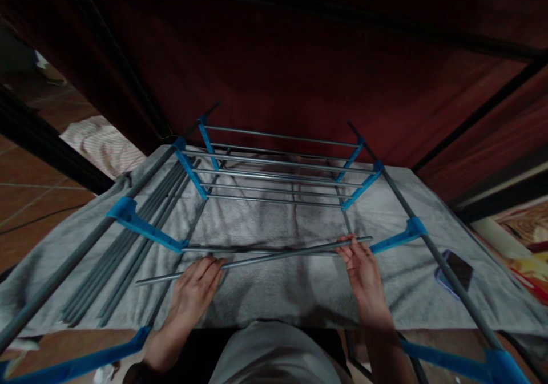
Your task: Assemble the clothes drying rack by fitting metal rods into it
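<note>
A grey metal rod lies slanted across a drying rack frame made of grey tubes and blue plastic brackets. My left hand pinches the rod near its left part, fingers closed on it. My right hand grips the rod near its right end, beside a blue bracket. Another rod sits seated just behind, between the brackets. Farther back, several rods are fitted across the frame.
A grey towel covers the surface under the rack. Several loose rods lie at the left. A dark phone rests on the towel at right. Dark red curtain behind; tiled floor at left.
</note>
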Available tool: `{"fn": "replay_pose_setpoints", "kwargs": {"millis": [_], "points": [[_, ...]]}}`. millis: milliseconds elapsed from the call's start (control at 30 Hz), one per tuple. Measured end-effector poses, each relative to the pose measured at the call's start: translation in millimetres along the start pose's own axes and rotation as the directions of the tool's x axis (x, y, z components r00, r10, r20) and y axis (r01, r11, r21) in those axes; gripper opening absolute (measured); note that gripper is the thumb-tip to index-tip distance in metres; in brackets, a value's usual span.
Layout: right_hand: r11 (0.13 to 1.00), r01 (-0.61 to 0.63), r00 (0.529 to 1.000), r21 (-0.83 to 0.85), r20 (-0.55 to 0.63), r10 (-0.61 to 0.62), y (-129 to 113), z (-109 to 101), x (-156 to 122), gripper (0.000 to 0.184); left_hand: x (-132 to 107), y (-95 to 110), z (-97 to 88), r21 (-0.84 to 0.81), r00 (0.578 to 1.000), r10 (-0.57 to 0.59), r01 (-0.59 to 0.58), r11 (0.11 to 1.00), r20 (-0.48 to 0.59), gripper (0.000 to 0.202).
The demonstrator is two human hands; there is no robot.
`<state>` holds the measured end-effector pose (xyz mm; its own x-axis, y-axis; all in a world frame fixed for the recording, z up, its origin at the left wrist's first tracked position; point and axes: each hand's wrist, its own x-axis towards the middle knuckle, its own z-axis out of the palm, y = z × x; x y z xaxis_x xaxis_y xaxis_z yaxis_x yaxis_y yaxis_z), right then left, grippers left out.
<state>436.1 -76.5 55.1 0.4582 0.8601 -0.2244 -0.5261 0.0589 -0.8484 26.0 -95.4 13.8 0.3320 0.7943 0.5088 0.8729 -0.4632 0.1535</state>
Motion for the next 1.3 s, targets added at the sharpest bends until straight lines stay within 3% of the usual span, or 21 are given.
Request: {"fn": "replay_pose_setpoints", "kwargs": {"millis": [133, 433, 867, 1100, 1300], "points": [[0.999, 0.033, 0.999, 0.002, -0.014, -0.033, -11.5, 3.4, -5.6, 0.032, 0.9, 1.4, -1.1, -0.024, 0.997, -0.053, 0.054, 0.998, 0.048, 0.035], [0.985, 0.173, 0.982, 0.01, -0.077, -0.172, -28.9, 0.6, -2.7, 0.03, -2.4, 1.1, 8.0, -0.013, 1.0, -0.011, 0.011, 1.0, 0.015, 0.032], [0.988, 0.15, 0.988, 0.038, -0.037, -0.149, -41.7, -4.0, -2.9, 0.03, -25.9, -11.8, 31.2, 0.019, 0.999, -0.036, 0.035, 0.999, 0.022, 0.037], [0.983, 0.184, 0.983, 0.006, -0.028, -0.184, -48.0, -5.8, -0.4, 0.039, -33.6, -10.0, 42.0, 0.01, 0.999, -0.034, 0.034, 0.999, 0.031, 0.036], [0.975, 0.223, 0.974, 0.0, -0.029, -0.223, -51.4, -5.9, -1.7, 0.033, -37.1, -13.3, 44.4, -0.056, 0.995, -0.092, 0.095, 0.994, 0.05, 0.035]]}}
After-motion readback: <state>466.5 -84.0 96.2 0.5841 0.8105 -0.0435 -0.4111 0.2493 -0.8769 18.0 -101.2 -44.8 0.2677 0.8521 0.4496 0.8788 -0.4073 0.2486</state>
